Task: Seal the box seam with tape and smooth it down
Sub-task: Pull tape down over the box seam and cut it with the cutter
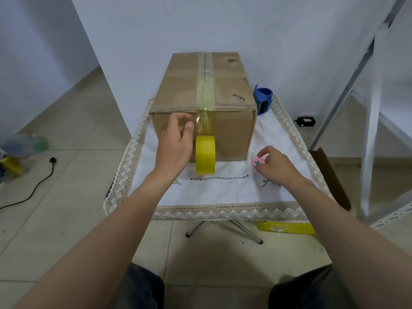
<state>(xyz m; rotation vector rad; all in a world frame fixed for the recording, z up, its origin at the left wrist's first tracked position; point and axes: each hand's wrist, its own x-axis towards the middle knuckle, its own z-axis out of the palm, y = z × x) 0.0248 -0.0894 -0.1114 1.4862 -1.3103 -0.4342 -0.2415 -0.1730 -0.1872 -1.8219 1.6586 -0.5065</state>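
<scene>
I see the left hand pressed against the near face of the cardboard box, fingers curled, thumb tip at the edge of the tape strip; it grasps nothing, only touches cardboard. Just right of that thumb the clear yellowish strip runs along the top seam, bends over the near edge and drops down the front to the yellow tape roll, which hangs off the strip just beside the left palm, its lower rim at the tablecloth.

The right hand sits well right of the roll, resting on the cloth, fingertips pinched on a small pink cutter with a teal mark; closed grip on it.

Around: behind the right hand, past the box's right corner, a blue tape dispenser stands on the cloth. Nothing lies between either hand and the tape. Far right of the right hand a black adapter with a green light sits on the floor by white shelf rails. Left of the left arm a black cable with plug trails over beige tiles. Below the right forearm a flat yellow carton lies on the floor near the table's metal legs.

Writing: dark scuffed marks on the box top, unreadable.

Materials: corrugated brown box, worn and creased at the near edge; glossy wrinkled tape; white cloth with zigzag lace border and openwork stitching.
</scene>
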